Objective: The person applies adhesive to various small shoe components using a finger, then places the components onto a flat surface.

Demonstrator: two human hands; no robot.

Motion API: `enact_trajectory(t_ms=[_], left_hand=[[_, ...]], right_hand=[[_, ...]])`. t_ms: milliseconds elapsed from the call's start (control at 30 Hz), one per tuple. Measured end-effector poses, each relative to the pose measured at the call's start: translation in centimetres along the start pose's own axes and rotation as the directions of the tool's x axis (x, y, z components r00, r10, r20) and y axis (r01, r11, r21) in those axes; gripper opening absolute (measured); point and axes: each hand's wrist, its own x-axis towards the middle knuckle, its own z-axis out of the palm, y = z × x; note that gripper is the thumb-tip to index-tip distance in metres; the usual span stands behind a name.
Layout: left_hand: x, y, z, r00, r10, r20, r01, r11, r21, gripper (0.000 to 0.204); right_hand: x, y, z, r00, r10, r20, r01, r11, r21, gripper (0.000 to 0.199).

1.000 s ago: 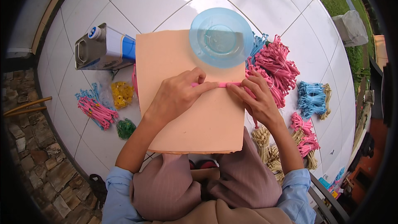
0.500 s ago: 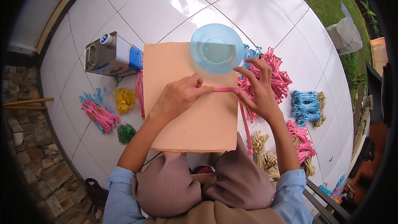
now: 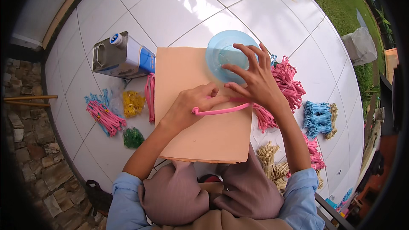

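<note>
A peach-coloured board (image 3: 204, 140) lies across my lap. Over it, my left hand (image 3: 190, 104) is closed, pinching a thin pink strap (image 3: 223, 111). From those fingers the strap runs right, passes partly hidden by my other hand, then bends back so its knobbed end lies beside my left knuckles. My right hand (image 3: 259, 79) is spread, its fingers apart above the board's right edge and close to a translucent blue bowl (image 3: 215, 44). Small clear bits sit in the bowl, too fine to name.
Right of the board lie bundles of pink straps (image 3: 289, 81), blue straps (image 3: 317, 119) and beige straps (image 3: 267, 155). On the left are a metal can (image 3: 119, 57), a bag of yellow pieces (image 3: 133, 103), a green bag (image 3: 133, 138) and a pink-and-blue bundle (image 3: 105, 117).
The strap's loose end has swung from hanging off the board's right edge to lying back beside my left hand. My right hand has risen toward the bowl with its fingers spread.
</note>
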Motion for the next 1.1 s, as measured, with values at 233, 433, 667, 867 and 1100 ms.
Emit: enact_trajectory(t_ms=[233,433,667,867,1100], left_hand=[[0.1,-0.3,0.4,1.000,0.009,-0.007,-0.009,1.000,-0.005,0.032],[-0.1,-0.3,0.4,1.000,-0.005,-0.006,0.005,1.000,-0.022,0.036],[0.1,-0.3,0.4,1.000,0.001,0.008,-0.001,1.000,0.010,0.032],[0.1,-0.4,0.4,1.000,0.000,0.005,0.000,1.000,0.009,0.032],[0.3,-0.7,0.8,0.999,-0.001,-0.033,0.002,1.000,0.016,0.031]], right_hand=[[-0.6,-0.8,-1.4,0.987,0.133,-0.092,-0.124,0.988,0.093,0.026],[-5.1,-3.4,-2.5,0.975,0.221,-0.031,-0.201,0.929,0.309,0.023],[-6.7,-4.9,-2.3,0.987,0.164,0.002,-0.162,0.977,0.135,0.028],[-7.2,-4.7,-1.4,0.995,0.103,0.011,-0.104,0.994,0.046,0.033],[-7.2,-4.5,-1.4,0.996,0.087,0.029,-0.088,0.995,0.049,0.036]])
